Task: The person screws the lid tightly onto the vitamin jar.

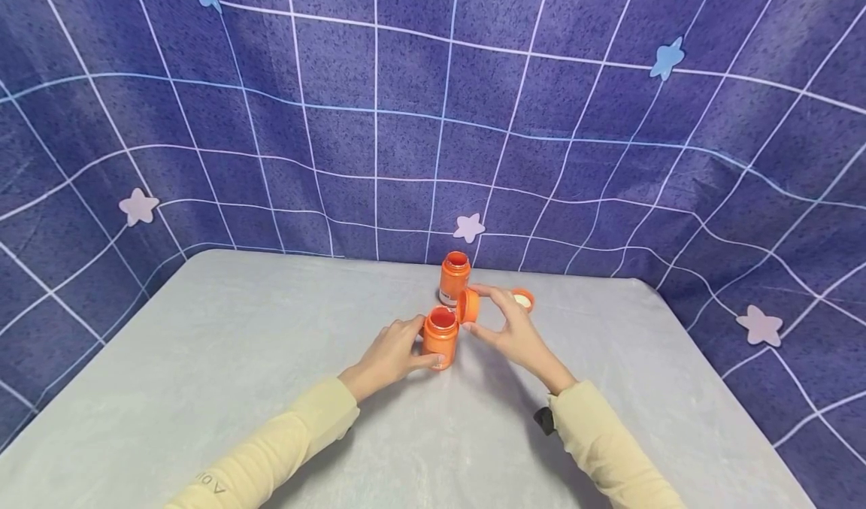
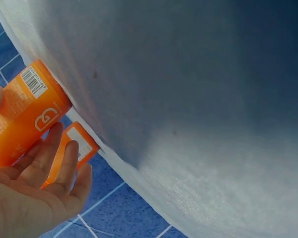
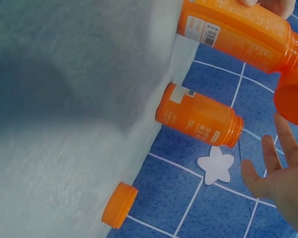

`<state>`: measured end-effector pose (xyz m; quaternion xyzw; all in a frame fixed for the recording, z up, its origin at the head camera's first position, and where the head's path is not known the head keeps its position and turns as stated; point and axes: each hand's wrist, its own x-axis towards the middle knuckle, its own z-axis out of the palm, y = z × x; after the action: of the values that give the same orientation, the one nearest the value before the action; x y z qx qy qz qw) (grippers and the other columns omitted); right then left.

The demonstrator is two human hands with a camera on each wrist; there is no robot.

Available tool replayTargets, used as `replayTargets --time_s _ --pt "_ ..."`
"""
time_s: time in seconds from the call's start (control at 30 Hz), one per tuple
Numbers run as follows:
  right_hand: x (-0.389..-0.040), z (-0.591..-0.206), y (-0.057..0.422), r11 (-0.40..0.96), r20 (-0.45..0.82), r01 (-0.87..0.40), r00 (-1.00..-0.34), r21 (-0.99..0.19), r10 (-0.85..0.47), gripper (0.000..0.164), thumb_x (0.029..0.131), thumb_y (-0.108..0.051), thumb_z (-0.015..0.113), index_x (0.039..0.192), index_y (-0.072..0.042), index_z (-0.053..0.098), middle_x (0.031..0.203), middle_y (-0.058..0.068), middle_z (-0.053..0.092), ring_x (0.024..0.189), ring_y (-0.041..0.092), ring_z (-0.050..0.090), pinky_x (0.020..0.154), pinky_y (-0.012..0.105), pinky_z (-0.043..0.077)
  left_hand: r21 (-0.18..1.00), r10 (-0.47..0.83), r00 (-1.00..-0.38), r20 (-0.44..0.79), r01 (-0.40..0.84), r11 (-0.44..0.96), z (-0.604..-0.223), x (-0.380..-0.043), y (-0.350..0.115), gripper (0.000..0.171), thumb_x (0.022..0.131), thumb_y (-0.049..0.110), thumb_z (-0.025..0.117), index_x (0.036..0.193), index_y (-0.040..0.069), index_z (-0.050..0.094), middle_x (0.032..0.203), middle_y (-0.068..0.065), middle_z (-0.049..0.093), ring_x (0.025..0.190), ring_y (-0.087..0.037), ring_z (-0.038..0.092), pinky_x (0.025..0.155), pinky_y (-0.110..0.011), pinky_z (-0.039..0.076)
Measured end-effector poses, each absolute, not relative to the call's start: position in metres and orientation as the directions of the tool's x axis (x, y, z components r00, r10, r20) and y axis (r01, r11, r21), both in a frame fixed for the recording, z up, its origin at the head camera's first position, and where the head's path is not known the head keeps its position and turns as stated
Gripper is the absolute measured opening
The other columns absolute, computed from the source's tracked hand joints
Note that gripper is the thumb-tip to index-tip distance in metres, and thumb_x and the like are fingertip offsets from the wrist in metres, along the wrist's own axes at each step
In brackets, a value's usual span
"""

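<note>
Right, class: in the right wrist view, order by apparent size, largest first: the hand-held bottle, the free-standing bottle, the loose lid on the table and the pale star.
1. Hand-held bottle, though partly cut off
2. Free-standing bottle
3. Loose lid and pale star: too alike to rank

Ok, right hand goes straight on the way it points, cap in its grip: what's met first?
Likely the bottle in the left hand; the cap sits close by its mouth. Depth is unclear, so it might pass over.
</note>
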<state>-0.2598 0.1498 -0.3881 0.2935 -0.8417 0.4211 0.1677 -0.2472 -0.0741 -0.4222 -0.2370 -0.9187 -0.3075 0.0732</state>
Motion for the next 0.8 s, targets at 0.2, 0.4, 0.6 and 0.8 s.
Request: replayTargets --time_s 0.2,0.4,0.6,0.8 --pt "-0.254 -0.381 0.144 0.432 0.523 -0.622 -0.783 -0.652 -0.337 0.058 0.072 -0.006 0.076 0.123 -0.002 0.050 0.120 0.015 0.057 0.118 0.029 0.048 0.102 0.047 0.033 0.536 0.388 -0.882 0.269 0.471 0.700 -0.421 -0.246 -0.074 0.050 0.072 0.043 0.074 0.107 0.011 0.057 0.096 -0.006 0.068 0.089 -0.024 0.065 0.078 -0.037 0.050" --pt "-0.243 -0.366 0.137 0.432 0.523 -0.627 -0.779 -0.648 -0.346 0.049 0.072 -0.002 0.074 0.116 0.004 0.052 0.115 0.018 0.059 0.114 0.032 0.049 0.100 0.048 0.034 0.543 0.389 -0.879 0.277 0.477 0.691 -0.420 -0.246 -0.074 0.050 0.071 0.041 0.075 0.106 0.011 0.057 0.095 -0.006 0.068 0.089 -0.024 0.065 0.077 -0.037 0.051" --pt "-0.260 -0.386 0.141 0.440 0.539 -0.650 -0.760 -0.620 -0.363 0.047 0.074 -0.014 0.075 0.116 -0.008 0.057 0.117 0.006 0.061 0.113 0.023 0.050 0.099 0.042 0.035 0.534 0.391 -0.876 0.284 0.483 0.694 -0.421 -0.246 -0.073 0.049 0.071 0.041 0.075 0.105 0.011 0.057 0.095 -0.006 0.068 0.089 -0.025 0.065 0.077 -0.037 0.051" --pt "-0.263 -0.390 0.140 0.425 0.577 -0.698 -0.716 -0.576 -0.394 0.045 0.075 -0.018 0.075 0.116 -0.011 0.059 0.116 0.004 0.062 0.111 0.021 0.051 0.096 0.041 0.037 0.522 0.398 -0.870 0.290 0.492 0.696 -0.422 -0.247 -0.074 0.047 0.071 0.041 0.075 0.101 0.011 0.056 0.094 -0.006 0.069 0.088 -0.025 0.065 0.076 -0.037 0.051"
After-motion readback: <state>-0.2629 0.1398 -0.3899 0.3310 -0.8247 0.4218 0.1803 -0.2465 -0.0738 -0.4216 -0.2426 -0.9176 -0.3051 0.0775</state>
